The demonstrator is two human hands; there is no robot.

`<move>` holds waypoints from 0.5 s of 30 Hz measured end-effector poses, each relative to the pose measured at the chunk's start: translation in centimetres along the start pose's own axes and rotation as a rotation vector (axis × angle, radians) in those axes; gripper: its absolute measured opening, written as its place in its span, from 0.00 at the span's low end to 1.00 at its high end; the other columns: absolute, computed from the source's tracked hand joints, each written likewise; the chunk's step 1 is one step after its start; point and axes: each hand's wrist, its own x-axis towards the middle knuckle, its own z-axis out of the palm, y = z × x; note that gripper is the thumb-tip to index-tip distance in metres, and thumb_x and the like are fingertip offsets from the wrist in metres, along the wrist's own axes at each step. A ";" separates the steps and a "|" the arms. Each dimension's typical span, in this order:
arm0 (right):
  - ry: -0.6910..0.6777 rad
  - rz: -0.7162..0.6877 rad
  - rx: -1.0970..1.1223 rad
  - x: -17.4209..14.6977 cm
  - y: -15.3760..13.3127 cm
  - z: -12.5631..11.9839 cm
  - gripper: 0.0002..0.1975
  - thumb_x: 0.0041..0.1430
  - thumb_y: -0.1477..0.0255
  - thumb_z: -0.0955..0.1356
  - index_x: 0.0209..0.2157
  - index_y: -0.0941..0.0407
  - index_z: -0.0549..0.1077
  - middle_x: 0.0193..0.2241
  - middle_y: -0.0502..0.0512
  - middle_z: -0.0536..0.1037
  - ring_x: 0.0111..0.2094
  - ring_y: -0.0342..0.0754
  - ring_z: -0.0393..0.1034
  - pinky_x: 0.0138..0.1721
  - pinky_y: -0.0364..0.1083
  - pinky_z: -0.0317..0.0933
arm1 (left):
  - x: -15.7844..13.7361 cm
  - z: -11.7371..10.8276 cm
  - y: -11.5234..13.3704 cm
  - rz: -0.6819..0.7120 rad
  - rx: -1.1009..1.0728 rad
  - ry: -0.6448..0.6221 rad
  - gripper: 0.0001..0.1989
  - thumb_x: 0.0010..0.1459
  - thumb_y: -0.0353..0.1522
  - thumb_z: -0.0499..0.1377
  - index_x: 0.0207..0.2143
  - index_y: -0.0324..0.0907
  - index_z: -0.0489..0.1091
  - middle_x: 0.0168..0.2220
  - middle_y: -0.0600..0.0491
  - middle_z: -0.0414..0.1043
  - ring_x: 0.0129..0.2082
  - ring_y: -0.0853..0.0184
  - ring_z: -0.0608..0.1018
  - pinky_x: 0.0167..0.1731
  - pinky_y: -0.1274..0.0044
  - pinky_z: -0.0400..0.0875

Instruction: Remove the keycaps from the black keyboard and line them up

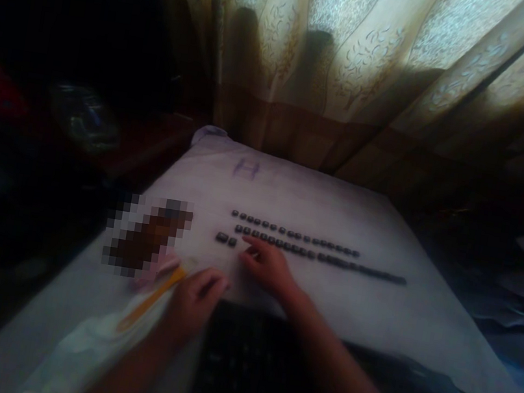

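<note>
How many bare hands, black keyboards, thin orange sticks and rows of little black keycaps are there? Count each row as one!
Bare hands, left hand and right hand: 2
Black corded keyboard: 1
Thin orange stick: 1
Rows of little black keycaps, far long row, near long row and short row: 3
Total: 7

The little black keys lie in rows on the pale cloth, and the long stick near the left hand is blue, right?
Not quite: the head view shows the long stick near the left hand is orange. The little black keys do lie in rows on the pale cloth.
</note>
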 end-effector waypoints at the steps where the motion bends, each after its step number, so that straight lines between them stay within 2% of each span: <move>1: 0.003 -0.008 0.023 -0.7 0.1 -0.3 0.21 0.57 0.74 0.67 0.54 0.56 0.71 0.38 0.55 0.81 0.33 0.46 0.74 0.39 0.45 0.65 | 0.0 0.0 0.0 -0.003 0.001 -0.002 0.12 0.57 0.37 0.53 0.27 0.42 0.72 0.26 0.53 0.75 0.30 0.66 0.77 0.32 0.77 0.71; 6: 0.010 -0.069 0.113 -4.5 1.0 -1.7 0.14 0.58 0.75 0.67 0.46 0.54 0.77 0.38 0.55 0.80 0.33 0.45 0.73 0.38 0.45 0.66 | 0.1 0.2 -0.6 -0.012 -0.014 -0.019 0.12 0.58 0.37 0.53 0.28 0.42 0.72 0.28 0.53 0.76 0.31 0.65 0.77 0.33 0.76 0.71; 10: -0.062 -0.177 0.130 -7.5 0.9 -2.8 0.13 0.58 0.79 0.67 0.41 0.52 0.79 0.36 0.52 0.80 0.35 0.44 0.73 0.39 0.44 0.65 | 0.1 0.2 -0.8 -0.011 -0.014 -0.012 0.12 0.58 0.38 0.54 0.28 0.42 0.72 0.28 0.53 0.76 0.32 0.65 0.77 0.33 0.76 0.71; 15: -0.197 -0.294 -0.076 -10.9 0.2 -3.8 0.18 0.59 0.81 0.64 0.43 0.49 0.78 0.35 0.53 0.76 0.32 0.44 0.71 0.34 0.43 0.63 | 0.0 0.2 -0.6 -0.010 -0.012 -0.017 0.12 0.57 0.39 0.54 0.28 0.42 0.71 0.28 0.53 0.75 0.32 0.65 0.77 0.34 0.76 0.71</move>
